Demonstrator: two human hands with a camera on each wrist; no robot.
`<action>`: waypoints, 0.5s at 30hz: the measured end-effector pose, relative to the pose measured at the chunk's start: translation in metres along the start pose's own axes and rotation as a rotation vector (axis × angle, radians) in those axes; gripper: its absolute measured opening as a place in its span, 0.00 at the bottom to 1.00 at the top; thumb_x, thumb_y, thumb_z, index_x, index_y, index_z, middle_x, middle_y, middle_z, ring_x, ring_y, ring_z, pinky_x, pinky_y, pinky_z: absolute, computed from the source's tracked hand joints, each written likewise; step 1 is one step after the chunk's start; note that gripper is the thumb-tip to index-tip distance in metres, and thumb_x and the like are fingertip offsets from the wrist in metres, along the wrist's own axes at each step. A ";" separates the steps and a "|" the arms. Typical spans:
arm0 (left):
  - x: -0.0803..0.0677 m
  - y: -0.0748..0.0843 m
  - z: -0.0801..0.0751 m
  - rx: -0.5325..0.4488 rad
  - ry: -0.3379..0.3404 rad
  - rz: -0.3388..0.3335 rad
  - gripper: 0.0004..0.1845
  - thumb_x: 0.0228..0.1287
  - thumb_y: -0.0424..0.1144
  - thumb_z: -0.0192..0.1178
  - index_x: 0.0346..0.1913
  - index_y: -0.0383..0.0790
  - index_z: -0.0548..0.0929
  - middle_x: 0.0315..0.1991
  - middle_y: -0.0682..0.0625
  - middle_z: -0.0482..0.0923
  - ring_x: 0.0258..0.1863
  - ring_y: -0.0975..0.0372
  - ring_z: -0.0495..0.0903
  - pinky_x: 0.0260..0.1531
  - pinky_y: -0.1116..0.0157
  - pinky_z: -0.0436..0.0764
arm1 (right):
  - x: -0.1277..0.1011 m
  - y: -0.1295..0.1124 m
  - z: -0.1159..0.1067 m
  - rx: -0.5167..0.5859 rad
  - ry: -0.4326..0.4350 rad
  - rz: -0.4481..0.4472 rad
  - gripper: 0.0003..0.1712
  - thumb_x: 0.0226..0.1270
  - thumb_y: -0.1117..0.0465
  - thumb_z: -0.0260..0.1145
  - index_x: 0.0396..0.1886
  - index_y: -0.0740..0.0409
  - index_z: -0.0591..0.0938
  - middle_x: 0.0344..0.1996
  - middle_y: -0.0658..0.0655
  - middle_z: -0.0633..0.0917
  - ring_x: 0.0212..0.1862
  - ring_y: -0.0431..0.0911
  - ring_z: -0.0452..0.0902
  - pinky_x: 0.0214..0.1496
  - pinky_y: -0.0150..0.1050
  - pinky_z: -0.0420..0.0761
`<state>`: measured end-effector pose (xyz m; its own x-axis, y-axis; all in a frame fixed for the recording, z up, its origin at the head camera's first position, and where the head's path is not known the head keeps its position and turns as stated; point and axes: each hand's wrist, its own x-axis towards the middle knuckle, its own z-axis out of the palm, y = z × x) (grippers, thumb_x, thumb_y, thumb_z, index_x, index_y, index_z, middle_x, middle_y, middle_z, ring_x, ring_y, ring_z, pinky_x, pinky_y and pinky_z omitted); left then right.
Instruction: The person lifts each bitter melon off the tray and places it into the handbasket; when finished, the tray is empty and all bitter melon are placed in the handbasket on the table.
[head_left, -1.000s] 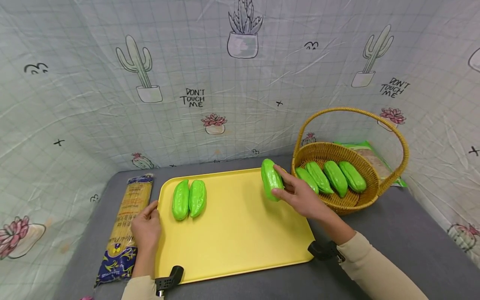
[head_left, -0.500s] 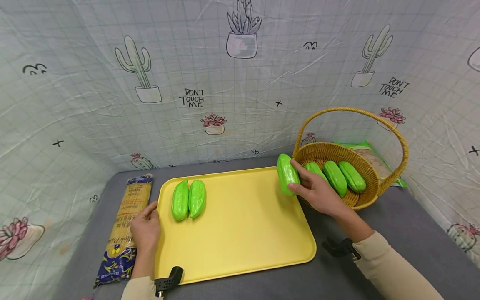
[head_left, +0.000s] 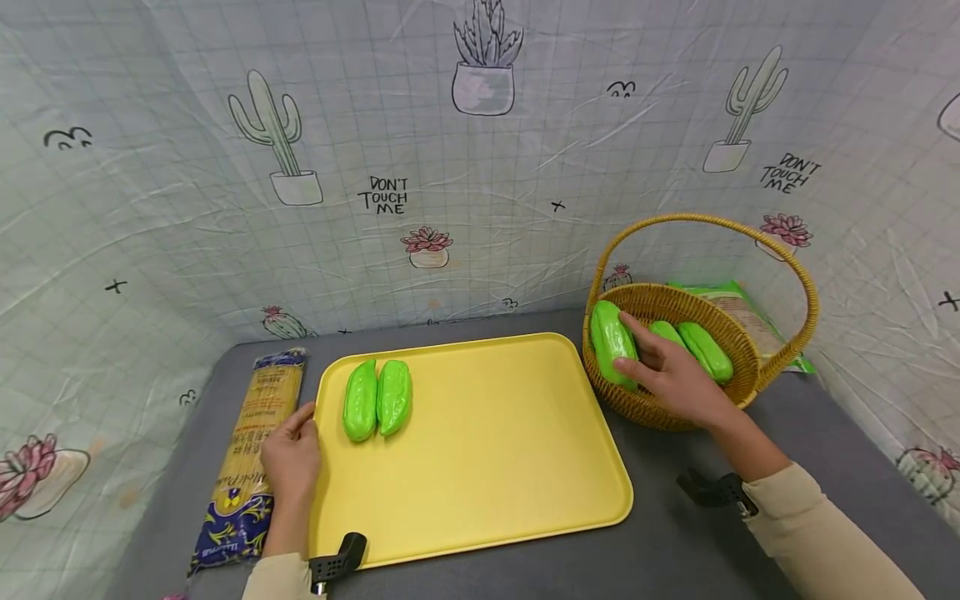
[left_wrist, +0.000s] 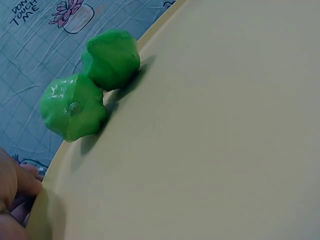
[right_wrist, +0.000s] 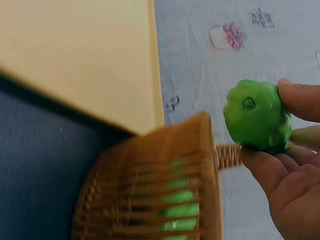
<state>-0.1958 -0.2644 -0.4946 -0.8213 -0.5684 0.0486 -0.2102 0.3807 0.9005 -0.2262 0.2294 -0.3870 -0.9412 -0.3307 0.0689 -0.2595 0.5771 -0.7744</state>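
Note:
My right hand (head_left: 678, 383) holds a glossy green bitter melon (head_left: 611, 343) between thumb and fingers, at the left side of the wicker basket (head_left: 651, 414). In the right wrist view this bitter melon (right_wrist: 256, 116) is above the basket's rim, its stem end facing the camera. More green bitter melons (head_left: 707, 352) lie inside the basket, partly hidden by my hand. Two others (head_left: 362, 402) lie side by side at the left of the yellow tray (head_left: 487, 450). My left hand (head_left: 291, 454) grips the tray's left rim with bent fingers.
A packet of spaghetti (head_left: 251, 437) lies left of the tray, partly under my left forearm. The basket's tall arched handle (head_left: 701, 219) stands upright. Behind the basket is a green-edged bag (head_left: 750, 317). A patterned cloth (head_left: 480, 208) hangs around the grey table.
My right hand has carried the bitter melon rightward from over the tray to the basket's left side. The left hand and the two bitter melons on the tray have stayed put.

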 end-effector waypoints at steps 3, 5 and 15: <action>0.000 0.000 0.000 -0.001 0.004 -0.005 0.20 0.78 0.34 0.49 0.66 0.36 0.80 0.65 0.34 0.78 0.61 0.42 0.81 0.30 0.93 0.64 | -0.002 0.006 -0.007 -0.026 0.010 0.014 0.44 0.81 0.52 0.57 0.85 0.48 0.44 0.81 0.68 0.54 0.76 0.66 0.62 0.64 0.50 0.80; 0.000 0.000 0.000 -0.002 0.006 -0.003 0.20 0.78 0.34 0.49 0.66 0.36 0.80 0.65 0.34 0.78 0.61 0.42 0.81 0.30 0.93 0.64 | -0.004 0.010 -0.011 -0.044 0.017 0.028 0.44 0.81 0.51 0.57 0.85 0.48 0.44 0.80 0.70 0.55 0.76 0.68 0.62 0.63 0.53 0.80; -0.001 0.001 0.001 0.006 0.011 0.005 0.19 0.78 0.34 0.49 0.66 0.36 0.81 0.65 0.34 0.79 0.61 0.42 0.81 0.30 0.93 0.63 | -0.008 0.027 -0.032 -0.102 0.044 0.040 0.44 0.81 0.52 0.56 0.85 0.50 0.44 0.81 0.71 0.54 0.75 0.72 0.60 0.65 0.63 0.74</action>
<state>-0.1959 -0.2631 -0.4940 -0.8164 -0.5745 0.0581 -0.2092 0.3880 0.8976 -0.2324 0.2717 -0.3878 -0.9593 -0.2740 0.0684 -0.2399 0.6628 -0.7093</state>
